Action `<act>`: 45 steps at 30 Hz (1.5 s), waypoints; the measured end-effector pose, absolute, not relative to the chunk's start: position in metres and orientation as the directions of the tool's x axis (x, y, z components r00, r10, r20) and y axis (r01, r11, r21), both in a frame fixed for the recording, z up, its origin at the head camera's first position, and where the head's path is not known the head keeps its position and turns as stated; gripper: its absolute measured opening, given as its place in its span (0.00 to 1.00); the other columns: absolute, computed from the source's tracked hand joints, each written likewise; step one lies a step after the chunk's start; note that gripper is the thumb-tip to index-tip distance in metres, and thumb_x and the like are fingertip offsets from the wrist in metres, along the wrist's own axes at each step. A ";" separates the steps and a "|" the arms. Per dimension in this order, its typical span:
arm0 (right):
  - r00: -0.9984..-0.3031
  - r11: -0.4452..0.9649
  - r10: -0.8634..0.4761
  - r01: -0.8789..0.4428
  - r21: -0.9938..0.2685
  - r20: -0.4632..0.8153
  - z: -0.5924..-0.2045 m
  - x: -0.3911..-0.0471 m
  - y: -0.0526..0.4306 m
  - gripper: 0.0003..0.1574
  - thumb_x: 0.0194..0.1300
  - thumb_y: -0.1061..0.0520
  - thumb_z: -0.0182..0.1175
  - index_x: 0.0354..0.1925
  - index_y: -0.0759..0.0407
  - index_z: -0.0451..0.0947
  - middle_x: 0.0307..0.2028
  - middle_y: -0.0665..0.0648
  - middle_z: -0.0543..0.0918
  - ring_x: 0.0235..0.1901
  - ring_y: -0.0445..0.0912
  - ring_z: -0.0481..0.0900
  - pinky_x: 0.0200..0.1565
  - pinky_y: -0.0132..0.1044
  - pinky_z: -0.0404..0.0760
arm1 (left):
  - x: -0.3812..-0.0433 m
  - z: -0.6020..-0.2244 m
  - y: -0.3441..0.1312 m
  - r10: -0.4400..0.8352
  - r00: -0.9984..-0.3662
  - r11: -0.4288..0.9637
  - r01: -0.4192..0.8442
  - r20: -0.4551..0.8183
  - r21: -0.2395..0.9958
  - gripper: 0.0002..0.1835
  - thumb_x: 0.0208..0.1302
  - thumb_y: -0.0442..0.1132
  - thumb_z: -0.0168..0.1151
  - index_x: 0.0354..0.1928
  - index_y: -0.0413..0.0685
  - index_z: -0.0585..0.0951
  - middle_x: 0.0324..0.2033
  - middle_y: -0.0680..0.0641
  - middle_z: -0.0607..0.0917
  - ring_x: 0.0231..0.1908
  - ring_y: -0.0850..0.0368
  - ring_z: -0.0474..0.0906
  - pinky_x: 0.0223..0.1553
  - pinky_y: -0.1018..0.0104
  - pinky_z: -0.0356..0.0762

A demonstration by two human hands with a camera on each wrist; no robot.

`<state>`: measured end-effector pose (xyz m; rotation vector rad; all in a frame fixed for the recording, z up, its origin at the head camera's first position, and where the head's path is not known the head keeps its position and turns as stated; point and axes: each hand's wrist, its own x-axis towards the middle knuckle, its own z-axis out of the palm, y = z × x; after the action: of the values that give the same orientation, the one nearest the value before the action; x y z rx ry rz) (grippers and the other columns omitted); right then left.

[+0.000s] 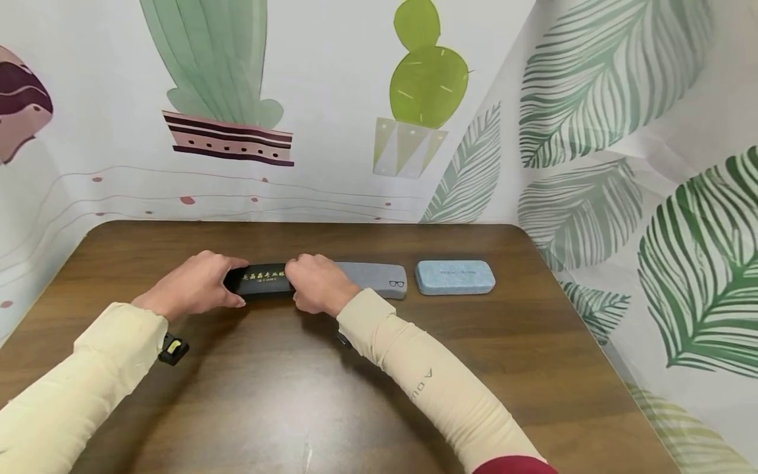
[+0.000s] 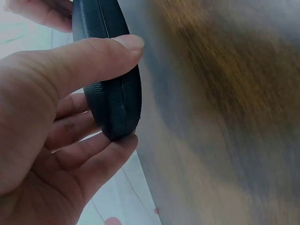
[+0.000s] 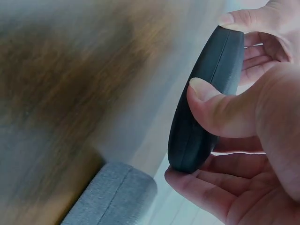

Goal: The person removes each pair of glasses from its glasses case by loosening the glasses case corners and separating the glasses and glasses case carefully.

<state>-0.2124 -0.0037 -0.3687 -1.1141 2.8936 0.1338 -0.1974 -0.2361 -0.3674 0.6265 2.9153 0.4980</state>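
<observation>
Both hands hold a black glasses case [image 1: 260, 282] with gold lettering on its top, one at each end. My left hand [image 1: 198, 283] grips the left end; in the left wrist view the thumb lies along the near side and the fingers [image 2: 105, 161] curl round the end. My right hand [image 1: 320, 283] pinches the right end, its thumb [image 3: 208, 101] across the seam of the case. A grey glasses case [image 1: 379, 280] with a small spectacles print lies just right of the black one, partly hidden by the right hand.
A light blue glasses case [image 1: 454, 276] lies on the brown wooden table [image 1: 254, 401], right of the grey one. Behind the table's far edge stands a wall covering [image 1: 331, 99] printed with cacti and leaves, which continues along the right side.
</observation>
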 end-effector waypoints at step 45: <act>-0.602 0.591 -0.798 -0.788 0.174 -0.014 -0.368 -0.143 0.017 0.15 0.65 0.43 0.69 0.42 0.50 0.83 0.36 0.45 0.84 0.35 0.39 0.84 0.42 0.32 0.84 | -0.117 -0.382 -0.243 0.471 -0.877 0.834 0.479 0.098 0.275 0.38 0.43 0.51 0.86 0.56 0.39 0.85 0.44 0.48 0.91 0.37 0.60 0.83 0.38 0.58 0.81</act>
<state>-0.1426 0.0167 -0.3684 -1.4277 2.8596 0.2606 -0.1169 -0.2432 -0.3820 0.7860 3.0332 0.4659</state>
